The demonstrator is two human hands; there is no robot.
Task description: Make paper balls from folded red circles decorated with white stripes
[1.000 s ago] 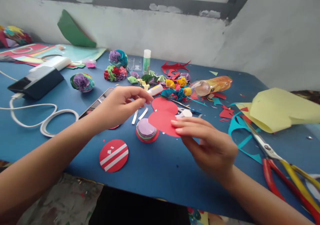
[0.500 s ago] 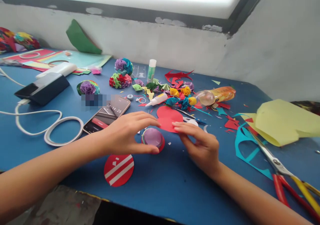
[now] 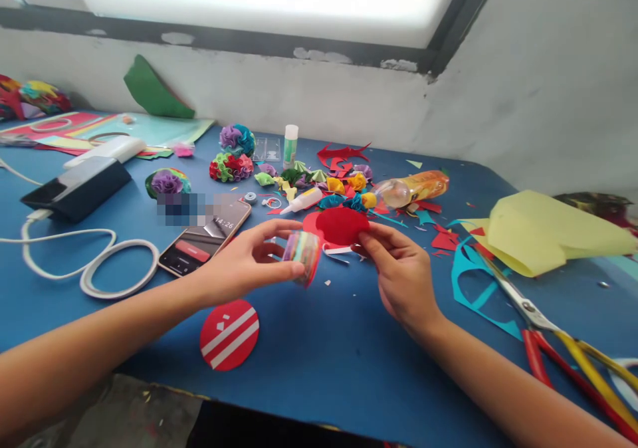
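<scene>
My left hand (image 3: 259,255) grips a short, round multicoloured stack (image 3: 302,255) between thumb and fingers, tipped on its side with a red face to the right. What the stack is made of is hard to make out. My right hand (image 3: 401,262) pinches a dark red paper circle (image 3: 343,226) at its right edge, raised and tilted. Behind it lies another red paper piece (image 3: 313,223), partly covered. Nearer me, a red paper circle with two white strips (image 3: 229,335) lies flat on the blue table (image 3: 319,361).
Left of my hands are a phone (image 3: 207,238), a coiled white cable (image 3: 119,268) and a dark box (image 3: 77,189). Behind stand a glue stick (image 3: 290,147), a glue tube (image 3: 304,200), a bottle (image 3: 411,190) and paper flowers (image 3: 232,167). Scissors (image 3: 531,312) lie right.
My left hand has picked up the multicoloured stack from the table and tipped it sideways. My right hand has lifted and turned the red paper circle. The view has shifted slightly.
</scene>
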